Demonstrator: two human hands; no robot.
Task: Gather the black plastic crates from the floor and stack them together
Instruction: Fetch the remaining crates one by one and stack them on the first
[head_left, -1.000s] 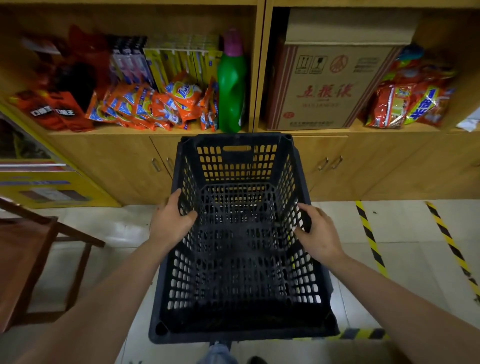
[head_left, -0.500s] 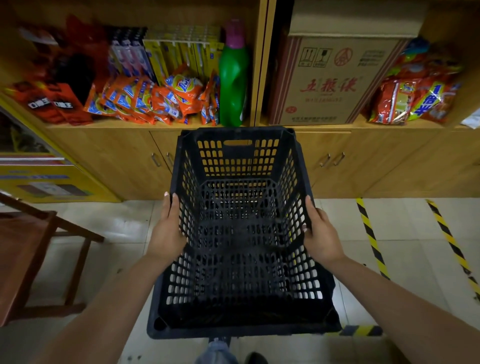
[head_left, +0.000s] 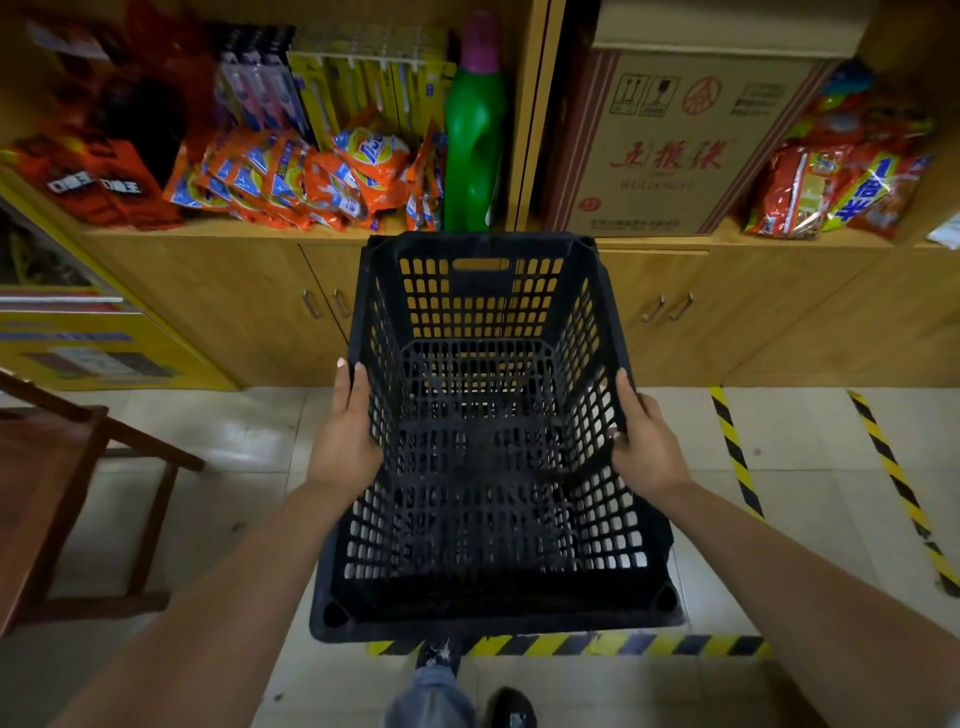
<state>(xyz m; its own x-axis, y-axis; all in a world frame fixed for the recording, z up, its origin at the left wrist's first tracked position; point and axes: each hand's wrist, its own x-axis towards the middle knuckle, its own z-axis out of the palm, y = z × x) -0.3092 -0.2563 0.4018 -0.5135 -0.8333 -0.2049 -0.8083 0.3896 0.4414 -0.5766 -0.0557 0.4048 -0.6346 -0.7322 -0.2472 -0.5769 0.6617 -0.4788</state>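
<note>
Black perforated plastic crate (head_left: 488, 452) fills my view before the wooden shelves (head_left: 234, 228). My left hand (head_left: 345, 441) and right hand (head_left: 647, 447) clamp its side walls.

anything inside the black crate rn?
No loose items show inside the black crate: only its perforated walls and floor. It may be nested crates, since a second grid shows through. Left hand and right hand hold its side walls. The floor beneath is mostly hidden.

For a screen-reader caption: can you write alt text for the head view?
Two bare hands, left and right, hold an empty black crate by its sides above a tiled floor. Behind it, wooden shelves carry snack packs, a green bottle and a cardboard box.
</note>
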